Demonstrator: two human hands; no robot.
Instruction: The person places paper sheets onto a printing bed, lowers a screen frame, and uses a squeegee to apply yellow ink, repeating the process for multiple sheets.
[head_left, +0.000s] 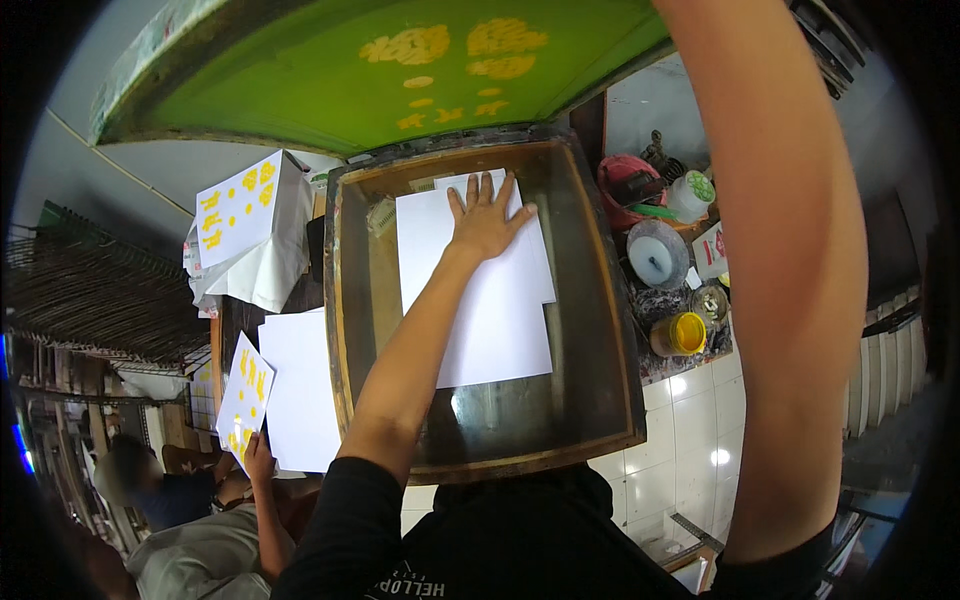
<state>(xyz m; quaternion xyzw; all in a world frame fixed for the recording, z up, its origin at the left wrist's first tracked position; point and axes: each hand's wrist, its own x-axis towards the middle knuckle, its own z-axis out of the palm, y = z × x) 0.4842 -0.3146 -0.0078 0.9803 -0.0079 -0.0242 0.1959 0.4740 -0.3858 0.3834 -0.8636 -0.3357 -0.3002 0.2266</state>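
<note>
My left hand point(484, 222) lies flat with fingers spread on the far part of a white paper sheet point(480, 330). Another white sheet's edge shows from under it at the right. Both rest on the glass top point(590, 400) of a wooden-framed table. Above the far edge, a green printing screen point(300, 85) stands tilted up, with yellow flower and star shapes on it. My right arm point(780, 250) reaches up past the top edge of the picture, so its hand is hidden from view.
Left, a co-worker's hand point(258, 458) holds a yellow-printed sheet point(243, 400) beside blank white paper point(298, 390). A printed sheet point(238, 208) lies on a wrapped stack. At right are a yellow paint jar point(680, 334), a round tub point(655, 258) and a red basin point(618, 180). A drying rack point(110, 290) stands far left.
</note>
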